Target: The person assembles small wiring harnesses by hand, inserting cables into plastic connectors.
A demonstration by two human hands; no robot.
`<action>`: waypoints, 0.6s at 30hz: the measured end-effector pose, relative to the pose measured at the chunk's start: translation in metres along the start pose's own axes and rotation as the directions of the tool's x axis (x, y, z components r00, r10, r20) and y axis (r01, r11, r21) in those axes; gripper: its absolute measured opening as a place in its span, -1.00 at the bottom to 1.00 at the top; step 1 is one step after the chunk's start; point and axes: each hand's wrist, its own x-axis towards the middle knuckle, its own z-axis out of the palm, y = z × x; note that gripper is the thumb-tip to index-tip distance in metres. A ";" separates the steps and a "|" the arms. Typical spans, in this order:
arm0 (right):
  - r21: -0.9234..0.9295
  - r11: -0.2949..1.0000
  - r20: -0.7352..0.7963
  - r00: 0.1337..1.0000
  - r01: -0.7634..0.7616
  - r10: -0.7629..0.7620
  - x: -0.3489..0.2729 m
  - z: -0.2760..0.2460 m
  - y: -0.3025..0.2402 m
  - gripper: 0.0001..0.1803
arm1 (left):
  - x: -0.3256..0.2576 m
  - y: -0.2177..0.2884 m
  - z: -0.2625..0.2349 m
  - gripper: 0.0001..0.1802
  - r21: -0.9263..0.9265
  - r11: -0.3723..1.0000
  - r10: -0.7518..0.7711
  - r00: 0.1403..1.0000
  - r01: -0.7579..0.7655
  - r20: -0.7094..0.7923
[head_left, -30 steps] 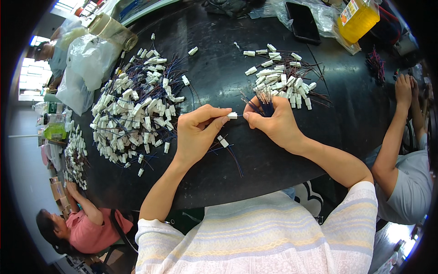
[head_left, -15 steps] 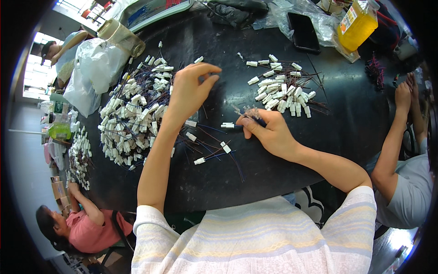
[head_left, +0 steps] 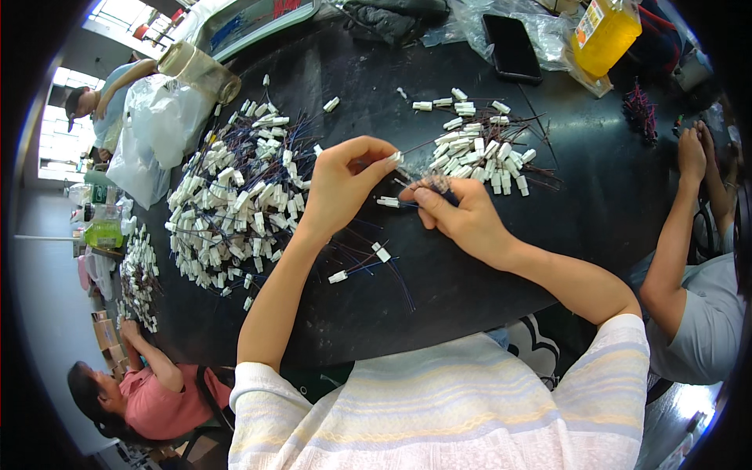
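My left hand is closed in a pinch on a small white connector, from which a thin dark wire runs toward the right. Close beside it, my right hand holds a dark bunch of wires with small clear ends; its fingers partly hide the bunch. A white connector with a blue wire lies just left of my right fingertips. A big heap of white connectors on wires lies left of my left hand. A smaller pile of them sits beyond my right hand.
On the black table, loose wired connectors lie near me. At the back are a phone, a yellow bottle and a tray. A plastic bag and jar stand left. Co-workers sit on both sides.
My left hand has moved right and nearer me from above the heap, and is now pinching a wired connector beside the right hand. The right hand still holds its bunch.
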 end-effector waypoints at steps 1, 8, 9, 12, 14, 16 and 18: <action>0.054 0.997 0.001 0.999 -0.054 0.054 0.000 0.000 -0.003 -0.77 | -0.010 -0.001 -0.002 -0.87 -0.075 0.997 -0.013 1.000 0.011 -0.026; 0.060 0.994 -0.077 0.993 -0.090 0.094 -0.003 0.005 -0.012 -0.89 | -0.039 -0.001 -0.004 -0.84 -0.206 0.978 -0.033 0.996 0.015 -0.087; 0.057 0.994 -0.075 0.993 -0.091 0.095 -0.002 0.006 -0.012 -0.89 | -0.040 -0.004 -0.005 -0.84 -0.189 0.982 -0.024 0.995 0.005 -0.097; 0.004 0.998 -0.073 0.996 -0.060 0.060 -0.001 0.007 -0.009 -0.89 | -0.044 -0.001 -0.007 -0.84 -0.151 0.988 -0.045 0.995 0.031 -0.087; -0.038 0.999 -0.079 0.996 -0.032 0.029 0.000 0.007 -0.007 -0.89 | -0.046 0.000 -0.005 -0.84 -0.129 0.989 -0.075 0.995 0.066 -0.066; -0.052 0.998 -0.090 0.995 -0.041 0.037 0.001 0.008 -0.009 -0.89 | -0.046 -0.002 -0.003 -0.84 -0.045 0.997 0.054 0.992 -0.060 -0.118; -0.064 0.997 -0.101 0.994 -0.052 0.045 0.001 0.008 -0.009 -0.89 | -0.046 0.002 -0.004 -0.85 0.047 0.992 0.119 0.987 -0.115 -0.106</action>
